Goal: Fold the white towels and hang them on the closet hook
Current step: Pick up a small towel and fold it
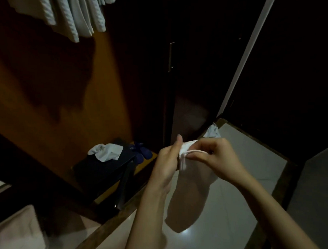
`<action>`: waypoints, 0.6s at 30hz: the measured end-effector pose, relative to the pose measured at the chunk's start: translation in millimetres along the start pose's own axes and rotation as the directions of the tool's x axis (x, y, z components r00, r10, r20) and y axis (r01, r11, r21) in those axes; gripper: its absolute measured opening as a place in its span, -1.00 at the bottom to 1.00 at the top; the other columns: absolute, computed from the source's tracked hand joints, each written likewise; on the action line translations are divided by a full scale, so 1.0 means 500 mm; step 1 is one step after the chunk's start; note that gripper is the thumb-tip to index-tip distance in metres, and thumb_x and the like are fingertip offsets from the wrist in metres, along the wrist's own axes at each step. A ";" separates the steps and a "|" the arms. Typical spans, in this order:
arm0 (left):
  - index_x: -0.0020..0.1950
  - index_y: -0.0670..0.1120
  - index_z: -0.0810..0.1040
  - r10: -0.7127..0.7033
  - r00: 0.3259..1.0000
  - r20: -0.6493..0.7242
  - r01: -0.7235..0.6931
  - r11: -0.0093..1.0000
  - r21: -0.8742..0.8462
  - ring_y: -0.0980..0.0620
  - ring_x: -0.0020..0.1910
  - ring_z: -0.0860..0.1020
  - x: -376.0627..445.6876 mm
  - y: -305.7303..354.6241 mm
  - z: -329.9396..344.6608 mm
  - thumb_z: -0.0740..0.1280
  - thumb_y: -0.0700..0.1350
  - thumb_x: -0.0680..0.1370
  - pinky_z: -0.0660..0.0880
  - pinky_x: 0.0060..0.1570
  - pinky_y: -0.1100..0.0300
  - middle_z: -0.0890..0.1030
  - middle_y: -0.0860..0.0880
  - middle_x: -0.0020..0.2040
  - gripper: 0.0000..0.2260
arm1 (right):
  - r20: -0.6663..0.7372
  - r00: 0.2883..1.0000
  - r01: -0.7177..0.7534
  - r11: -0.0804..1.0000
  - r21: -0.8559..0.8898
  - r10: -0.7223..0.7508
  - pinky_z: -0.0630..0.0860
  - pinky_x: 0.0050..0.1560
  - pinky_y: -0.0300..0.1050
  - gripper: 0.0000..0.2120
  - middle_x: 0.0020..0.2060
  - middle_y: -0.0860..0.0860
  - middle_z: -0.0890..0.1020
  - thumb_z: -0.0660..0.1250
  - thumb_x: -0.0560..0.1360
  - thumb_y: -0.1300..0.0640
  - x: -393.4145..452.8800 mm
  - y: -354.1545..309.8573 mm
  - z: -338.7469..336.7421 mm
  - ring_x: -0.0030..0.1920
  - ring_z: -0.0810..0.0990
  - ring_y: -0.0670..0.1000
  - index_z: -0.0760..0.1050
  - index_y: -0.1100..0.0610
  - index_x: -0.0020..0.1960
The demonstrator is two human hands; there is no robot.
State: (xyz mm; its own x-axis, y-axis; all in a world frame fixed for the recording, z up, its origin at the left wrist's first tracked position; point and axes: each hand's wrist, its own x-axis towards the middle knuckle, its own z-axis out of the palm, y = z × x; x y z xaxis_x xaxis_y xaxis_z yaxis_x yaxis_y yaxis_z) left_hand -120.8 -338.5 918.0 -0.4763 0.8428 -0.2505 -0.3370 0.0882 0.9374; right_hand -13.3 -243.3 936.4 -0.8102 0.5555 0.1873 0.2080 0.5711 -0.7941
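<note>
White towel (187, 198) hanging limp, top edge bunched, gripped by left hand (167, 161), pinched by right hand (215, 158)

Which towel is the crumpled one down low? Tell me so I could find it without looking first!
Start at the orange-brown closet wall and follow it down to the dark case on the closet floor. The crumpled white towel lies on top of it, left of the blue slippers. Unlike the towels hanging above, it is bunched in a heap.

A white terry towel (187, 196), folded narrow, is held by its top edge and hangs downward; other white ribbed towels (74, 15) are hung above.
</note>
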 end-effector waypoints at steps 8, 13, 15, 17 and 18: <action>0.06 -0.03 0.63 0.003 0.997 0.071 0.000 1.000 -0.029 -0.01 0.02 0.64 0.105 0.020 -0.005 0.02 0.23 0.50 0.52 0.02 0.16 0.68 -0.15 0.00 -0.50 | 0.044 0.998 -0.046 0.997 0.062 0.043 0.47 -0.23 -0.42 -0.87 -0.34 -0.14 0.66 0.45 0.41 0.10 0.121 0.055 -0.033 -0.27 0.61 -0.23 0.59 -0.10 -0.25; 0.10 -0.12 0.58 0.121 0.977 0.174 -0.112 0.992 -0.058 0.15 -0.02 0.64 0.173 0.035 -0.020 0.14 -0.01 0.56 0.53 -0.09 0.37 0.70 0.00 -0.07 -0.69 | 0.013 0.981 -0.192 0.965 0.176 0.193 0.55 -0.21 -0.23 -0.90 -0.33 -0.03 0.69 0.46 0.39 0.07 0.203 0.075 -0.032 -0.24 0.66 -0.07 0.62 0.00 -0.30; 0.17 -0.20 0.55 0.192 0.964 0.182 -0.187 0.981 -0.040 0.06 0.19 0.56 0.199 0.043 -0.024 0.13 -0.15 0.61 0.46 0.23 0.21 0.64 -0.08 0.12 -0.73 | -0.014 0.974 -0.218 0.959 0.178 0.224 0.52 -0.24 -0.20 -0.89 -0.40 -0.01 0.66 0.47 0.38 0.07 0.234 0.080 -0.028 -0.32 0.64 -0.05 0.62 0.03 -0.31; 0.21 -0.28 0.52 0.228 0.959 0.169 -0.227 0.973 -0.024 0.03 0.27 0.51 0.225 0.045 -0.030 0.11 -0.23 0.62 0.35 0.36 0.12 0.59 -0.14 0.19 -0.73 | -0.033 0.979 -0.197 0.970 0.141 0.203 0.40 -0.36 -0.39 -0.87 -0.54 -0.11 0.56 0.49 0.37 0.08 0.261 0.084 -0.022 -0.46 0.51 -0.21 0.60 0.04 -0.33; 0.21 -0.30 0.51 0.231 0.959 0.165 -0.229 0.973 -0.029 0.03 0.27 0.50 0.237 0.045 -0.034 0.10 -0.25 0.62 0.34 0.37 0.11 0.58 -0.15 0.20 -0.72 | -0.044 0.982 -0.179 0.978 0.104 0.184 0.33 -0.40 -0.44 -0.86 -0.57 -0.14 0.51 0.49 0.36 0.07 0.272 0.085 -0.019 -0.49 0.45 -0.24 0.59 0.03 -0.33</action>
State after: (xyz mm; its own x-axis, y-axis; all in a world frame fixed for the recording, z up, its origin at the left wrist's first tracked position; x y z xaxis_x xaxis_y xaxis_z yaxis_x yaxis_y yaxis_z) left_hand -199.0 -245.7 905.4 -0.4003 0.9163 0.0160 -0.2423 -0.1226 0.9624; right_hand -109.2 -137.6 933.6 -0.7330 0.6774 0.0630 0.2918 0.3967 -0.8703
